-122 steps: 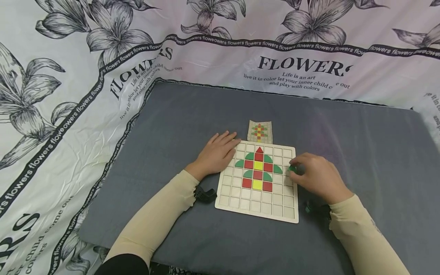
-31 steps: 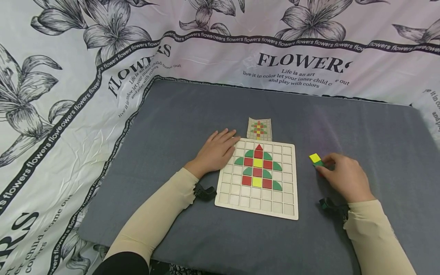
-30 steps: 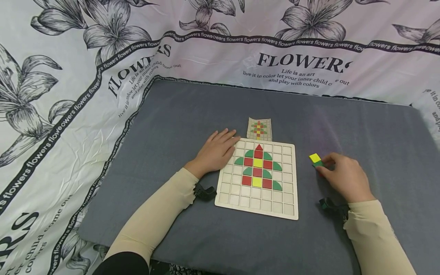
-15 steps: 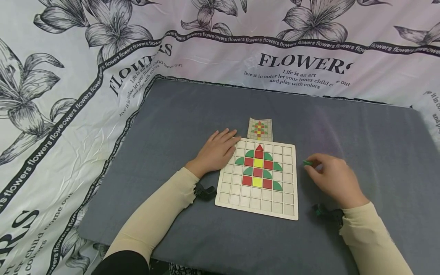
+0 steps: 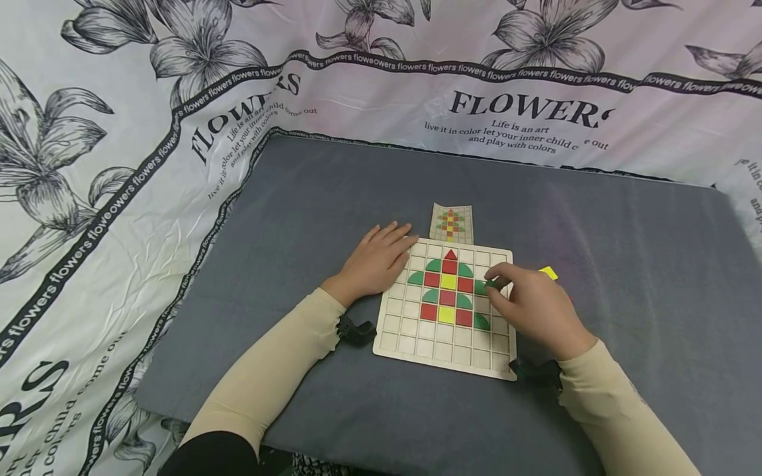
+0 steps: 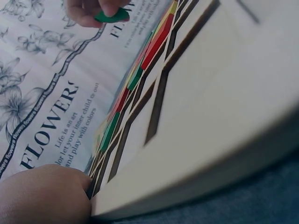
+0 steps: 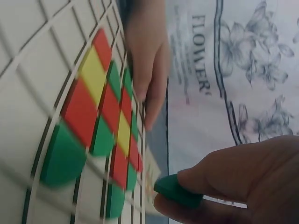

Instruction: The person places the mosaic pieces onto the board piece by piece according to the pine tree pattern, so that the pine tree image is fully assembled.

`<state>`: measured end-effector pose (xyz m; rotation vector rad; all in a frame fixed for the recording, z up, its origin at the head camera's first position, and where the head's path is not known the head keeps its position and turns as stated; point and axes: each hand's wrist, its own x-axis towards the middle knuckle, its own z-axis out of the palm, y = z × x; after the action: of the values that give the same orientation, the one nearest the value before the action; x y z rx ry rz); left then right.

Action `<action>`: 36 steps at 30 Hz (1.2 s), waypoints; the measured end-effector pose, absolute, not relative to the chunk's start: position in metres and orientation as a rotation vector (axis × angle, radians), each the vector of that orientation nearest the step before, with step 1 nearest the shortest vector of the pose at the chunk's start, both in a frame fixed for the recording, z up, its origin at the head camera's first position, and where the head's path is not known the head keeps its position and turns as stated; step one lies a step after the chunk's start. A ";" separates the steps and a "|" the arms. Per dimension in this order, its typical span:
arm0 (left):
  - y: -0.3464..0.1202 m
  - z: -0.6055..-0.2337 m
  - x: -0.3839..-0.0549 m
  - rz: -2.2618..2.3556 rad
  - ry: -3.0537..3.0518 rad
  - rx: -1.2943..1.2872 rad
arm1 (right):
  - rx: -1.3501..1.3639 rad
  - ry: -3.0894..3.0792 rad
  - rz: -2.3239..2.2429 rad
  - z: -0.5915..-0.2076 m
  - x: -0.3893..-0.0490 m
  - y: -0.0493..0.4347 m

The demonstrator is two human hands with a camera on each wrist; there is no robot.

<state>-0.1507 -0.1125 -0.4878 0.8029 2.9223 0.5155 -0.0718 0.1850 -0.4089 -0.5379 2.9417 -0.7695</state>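
My right hand (image 5: 538,307) pinches a green quarter-round tile (image 7: 177,190) between thumb and fingers, above the right part of the pale gridded board (image 5: 411,346). Red, yellow and green tiles sit in the board's cells as a tree-like figure, with a red triangle (image 5: 450,255) at its top. At the lower right of the figure is a green quarter-round (image 5: 481,322), beside a red square (image 5: 464,317). My left hand (image 5: 372,261) rests with extended fingers on the board's upper left edge. The left wrist view also shows the pinched tile.
A small pattern card (image 5: 451,228) lies against the board's far edge. Beyond my right hand, a yellow square tile (image 5: 549,273) shows on the grey table (image 5: 333,198), with a bit of red mostly hidden behind the hand. Flower-printed cloth (image 5: 381,99) hangs behind.
A green quarter-round now sits right of the lowest red square. My right hand went to the loose tiles, picked up another green one and moved left over the board. The left hand stayed.
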 end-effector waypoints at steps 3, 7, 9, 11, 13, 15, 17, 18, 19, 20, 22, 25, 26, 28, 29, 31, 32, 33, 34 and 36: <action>-0.112 -0.487 -0.151 0.523 2.920 0.802 | -0.592 2.940 -0.757 -0.411 -0.073 0.174; -0.112 -0.486 -0.150 0.533 2.914 0.803 | -0.678 2.963 -0.731 -0.413 -0.073 0.159; -0.112 -0.485 -0.149 0.529 2.915 0.805 | -0.694 2.962 -0.752 -0.413 -0.073 0.152; -0.112 -0.485 -0.149 0.527 2.914 0.803 | -0.685 2.935 -0.789 -0.412 -0.073 0.145; -0.112 -0.485 -0.149 0.524 2.914 0.801 | -0.679 2.901 -0.820 -0.412 -0.074 0.138; -0.112 -0.485 -0.149 0.518 2.915 0.801 | -0.683 2.865 -0.839 -0.413 -0.074 0.132; -0.112 -0.486 -0.150 0.513 2.916 0.801 | -0.689 2.835 -0.854 -0.414 -0.075 0.126; -0.112 -0.486 -0.150 0.511 2.918 0.802 | -0.694 2.828 -0.858 -0.415 -0.075 0.123; -0.112 -0.487 -0.150 0.509 2.920 0.804 | -0.698 2.822 -0.862 -0.416 -0.075 0.120; -0.113 -0.487 -0.150 0.509 2.921 0.807 | -0.708 2.815 -0.868 -0.418 -0.075 0.117; -0.113 -0.487 -0.150 0.512 2.922 0.812 | -0.715 2.801 -0.873 -0.420 -0.076 0.113; -0.113 -0.487 -0.150 0.515 2.924 0.819 | -0.727 2.765 -0.880 -0.424 -0.078 0.107; -0.113 -0.487 -0.150 0.517 2.924 0.820 | -0.734 2.748 -0.885 -0.426 -0.079 0.106; -0.113 -0.487 -0.150 0.515 2.925 0.820 | -0.739 2.719 -0.884 -0.427 -0.081 0.103; -0.113 -0.486 -0.150 0.514 2.924 0.819 | -0.747 2.712 -0.880 -0.428 -0.081 0.102; -0.113 -0.485 -0.149 0.520 2.921 0.816 | -0.765 2.699 -0.859 -0.429 -0.082 0.100; -0.113 -0.484 -0.149 0.523 2.920 0.814 | -0.771 2.697 -0.844 -0.429 -0.083 0.099; -0.113 -0.484 -0.149 0.523 2.919 0.812 | -0.776 2.700 -0.824 -0.430 -0.083 0.098; -0.113 -0.483 -0.149 0.525 2.918 0.810 | -0.780 2.704 -0.806 -0.430 -0.083 0.098; -0.113 -0.482 -0.148 0.533 2.916 0.809 | -0.799 2.709 -0.782 -0.431 -0.084 0.097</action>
<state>-0.1482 -0.1126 -0.4817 0.8090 2.9162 0.5332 -0.0838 0.0967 -0.4306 -0.7987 2.7094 -0.7816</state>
